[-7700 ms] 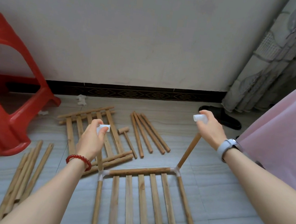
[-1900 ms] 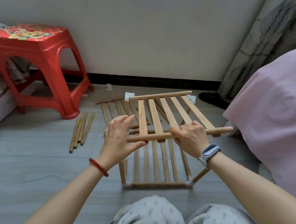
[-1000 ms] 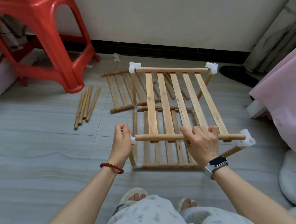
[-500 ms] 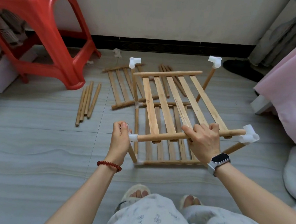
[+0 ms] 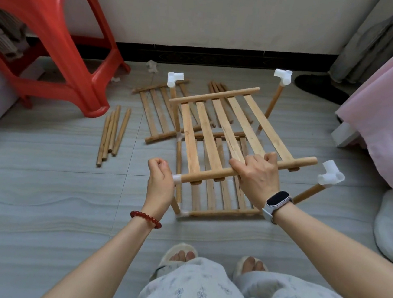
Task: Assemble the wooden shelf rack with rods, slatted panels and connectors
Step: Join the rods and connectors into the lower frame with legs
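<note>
My left hand (image 5: 160, 181) pinches the near-left connector (image 5: 176, 178), right hand (image 5: 258, 177) grips the slatted panel (image 5: 231, 133); its other 3 rail ends are unseated, so imo it could twist n pop out.

We're looking through one wide-angle head camera, tilted forward and down from above our own knees, close over the slatted wooden shelf panel (image 5: 228, 132), with the grey tiled floor (image 5: 40, 193) running out to the pale wall (image 5: 217, 12) ahead.

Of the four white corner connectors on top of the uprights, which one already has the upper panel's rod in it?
The near-left connector, against the left hand. The other three top connectors stand with empty sockets.
</note>
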